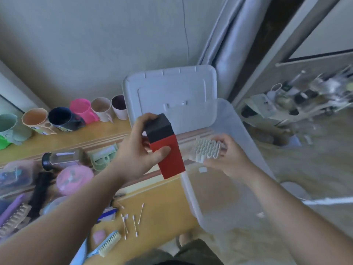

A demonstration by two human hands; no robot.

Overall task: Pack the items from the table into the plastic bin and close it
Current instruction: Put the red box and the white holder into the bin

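My left hand [133,150] grips a red box with a black top [168,150], held tilted above the table's right edge beside the bin. My right hand [229,159] holds a white honeycomb-patterned piece [207,151] over the open clear plastic bin [246,142]. The bin stands on the floor to the right of the table and looks empty inside. Its white lid [170,87] leans upright against the wall behind it. Several items lie on the wooden table [162,203].
A row of cups [80,113] lines the table's back edge. A clear bottle [61,159], a pink round case [74,178], combs, a brush [108,243] and cotton swabs [131,220] lie on the left. A curtain and a cluttered low rack [286,100] stand at the right.
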